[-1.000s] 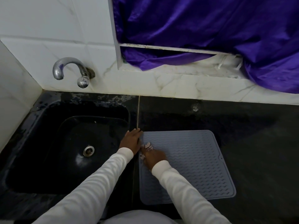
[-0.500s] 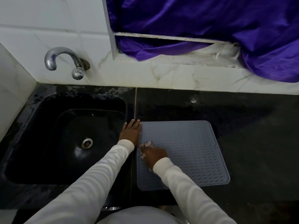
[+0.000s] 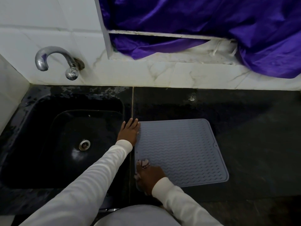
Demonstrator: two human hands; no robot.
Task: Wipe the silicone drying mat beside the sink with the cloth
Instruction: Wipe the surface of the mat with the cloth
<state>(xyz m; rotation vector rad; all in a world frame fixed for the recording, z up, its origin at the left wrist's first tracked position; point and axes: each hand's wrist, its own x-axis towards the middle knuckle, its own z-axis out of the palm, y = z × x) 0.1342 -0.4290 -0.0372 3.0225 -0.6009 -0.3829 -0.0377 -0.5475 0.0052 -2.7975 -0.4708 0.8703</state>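
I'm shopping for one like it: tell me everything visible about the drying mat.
The drying mat is grey-blue, silicone-looking, rectangular with rounded corners, wavy ridges and a raised rim with a notch on its right edge. It lies flat on the dark counter beside the sink. The left hand touches its far-left edge; the right hand presses a cloth near-left.

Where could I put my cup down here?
On the black counter right of the drying mat, or behind it, toward the tiled wall. The mat's right part is bare too. Its left edge is crowded: the left hand rests there and the right hand holds the cloth.
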